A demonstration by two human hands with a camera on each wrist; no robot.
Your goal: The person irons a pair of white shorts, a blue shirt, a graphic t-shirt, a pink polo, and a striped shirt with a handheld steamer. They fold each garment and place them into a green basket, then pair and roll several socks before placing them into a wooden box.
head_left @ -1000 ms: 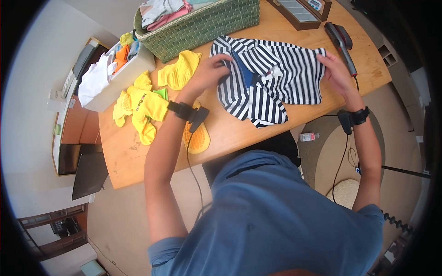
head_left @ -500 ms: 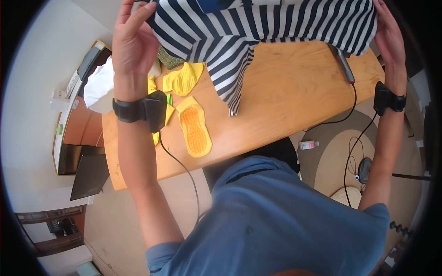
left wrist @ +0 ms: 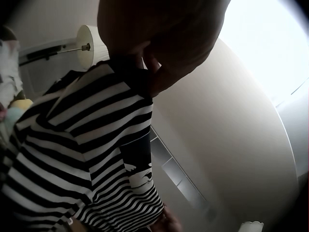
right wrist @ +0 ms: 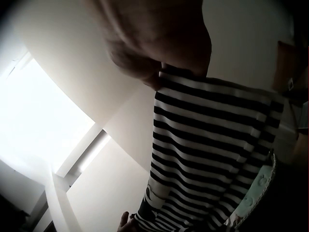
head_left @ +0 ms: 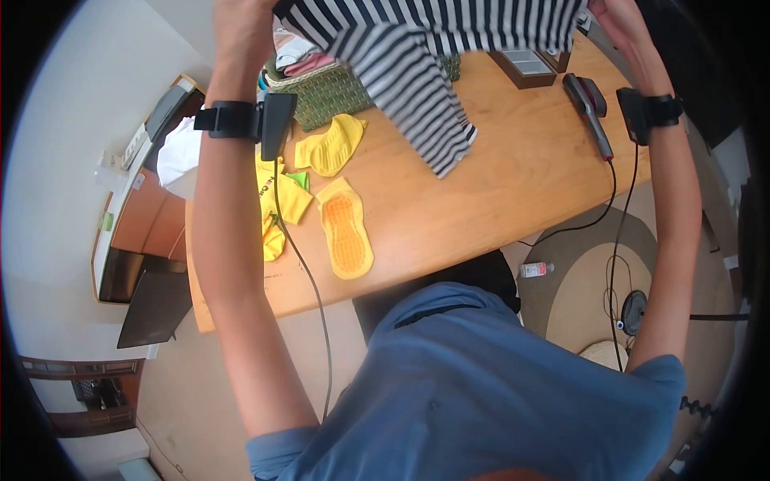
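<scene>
A black-and-white striped shirt (head_left: 481,32) hangs stretched between my two raised hands above the table, partly cut off by the top of the head view. One sleeve (head_left: 425,104) dangles down. My left hand (left wrist: 164,38) pinches the shirt by a dark upper edge. At the opposite end, my right hand (right wrist: 159,43) pinches a corner of the striped cloth. A dark printed patch (left wrist: 136,157) shows on the shirt in the left wrist view. Both hands' fingertips lie outside the head view.
Below lie a yellow sock (head_left: 347,228) with orange grips, another yellow piece (head_left: 331,146) and a yellow lettered garment (head_left: 282,196) on the wooden table (head_left: 449,216). Behind are a green woven basket (head_left: 337,96) of clothes and a brown box (head_left: 525,70). A corded handheld appliance (head_left: 589,116) lies right.
Both hands have lifted the striped shirt off the table, up and away from the body. Since half a second ago the free sleeve has swung forward and right.
</scene>
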